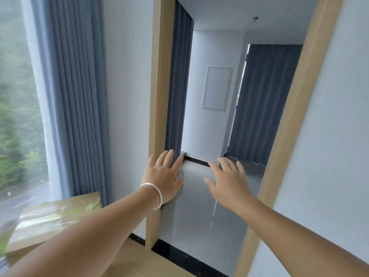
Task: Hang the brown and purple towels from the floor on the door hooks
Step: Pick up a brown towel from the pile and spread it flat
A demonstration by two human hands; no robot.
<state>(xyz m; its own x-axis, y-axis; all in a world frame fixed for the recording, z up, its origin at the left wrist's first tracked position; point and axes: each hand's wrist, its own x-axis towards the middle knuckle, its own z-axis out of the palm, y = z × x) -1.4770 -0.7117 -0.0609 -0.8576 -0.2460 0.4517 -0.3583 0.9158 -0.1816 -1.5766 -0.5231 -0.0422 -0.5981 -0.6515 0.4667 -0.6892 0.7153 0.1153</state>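
Note:
Both of my arms reach forward into a doorway with a light wooden frame. My left hand, with a silver bracelet on its wrist, is spread flat with straight fingers in front of the frame's left post. My right hand is spread too, fingers straight, over the grey floor beyond the doorway. Neither hand holds anything. No brown towel, purple towel, door leaf or hooks appear in this view.
A black threshold strip crosses the doorway's bottom. Blue-grey curtains hang left by a large window, with a wooden sill below. Beyond the doorway are white walls, a white wall panel and a dark curtain.

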